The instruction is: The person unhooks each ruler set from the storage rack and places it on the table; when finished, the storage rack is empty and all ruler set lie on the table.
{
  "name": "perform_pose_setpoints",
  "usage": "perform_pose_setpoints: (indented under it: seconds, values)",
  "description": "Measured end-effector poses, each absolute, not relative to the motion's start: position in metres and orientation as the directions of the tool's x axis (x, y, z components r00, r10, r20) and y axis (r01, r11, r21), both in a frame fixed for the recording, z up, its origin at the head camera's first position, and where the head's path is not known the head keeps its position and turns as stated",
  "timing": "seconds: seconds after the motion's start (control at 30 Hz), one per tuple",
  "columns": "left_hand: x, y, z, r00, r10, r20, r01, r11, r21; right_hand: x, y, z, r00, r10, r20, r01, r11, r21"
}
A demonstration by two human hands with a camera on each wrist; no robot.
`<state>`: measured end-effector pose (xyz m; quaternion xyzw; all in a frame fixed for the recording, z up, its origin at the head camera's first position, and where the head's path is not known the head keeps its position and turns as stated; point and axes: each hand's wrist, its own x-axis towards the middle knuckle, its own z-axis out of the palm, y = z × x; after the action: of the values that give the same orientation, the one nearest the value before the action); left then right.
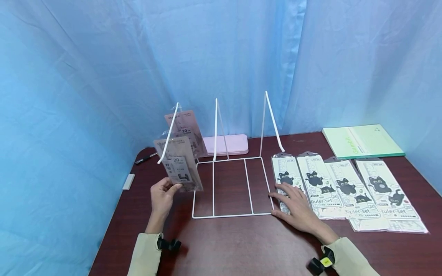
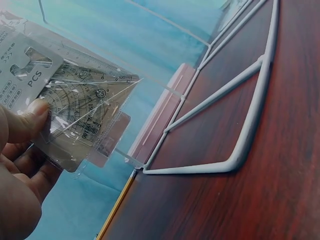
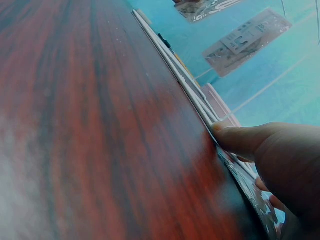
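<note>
My left hand (image 1: pixel 162 194) pinches the lower edge of a grey ruler-set packet (image 1: pixel 179 165), held upright at the left end of a white wire rack (image 1: pixel 230 188). In the left wrist view the thumb (image 2: pixel 22 122) presses on the clear packet (image 2: pixel 75 107) with a protractor and set square inside. A second like packet (image 1: pixel 184 128) stands behind it against the rack's left upright. My right hand (image 1: pixel 293 205) lies flat with spread fingers on the leftmost cat-print ruler-set packet (image 1: pixel 286 180), its thumb (image 3: pixel 245 140) touching the rack's right edge (image 3: pixel 187 87).
Three more cat-print packets (image 1: pixel 362 191) lie in a row to the right. A green notebook (image 1: pixel 360 141) sits at the back right, a pink case (image 1: pixel 228 145) behind the rack, a black pen (image 1: pixel 145 158) and a white eraser (image 1: pixel 129 181) at the left edge. Blue curtains surround the table.
</note>
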<state>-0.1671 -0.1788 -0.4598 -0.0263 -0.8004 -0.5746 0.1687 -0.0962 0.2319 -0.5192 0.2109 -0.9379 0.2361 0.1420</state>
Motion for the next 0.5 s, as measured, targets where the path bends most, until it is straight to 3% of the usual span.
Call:
perform_pose_setpoints:
  seconds: [0.5]
  values:
    - [-0.150,-0.186,-0.457,-0.955,-0.148,0.256,0.180,0.394,0.901,-0.096,0.231,-0.518,-0.870,-0.327,0.370,-0.465,0.794,-0.392]
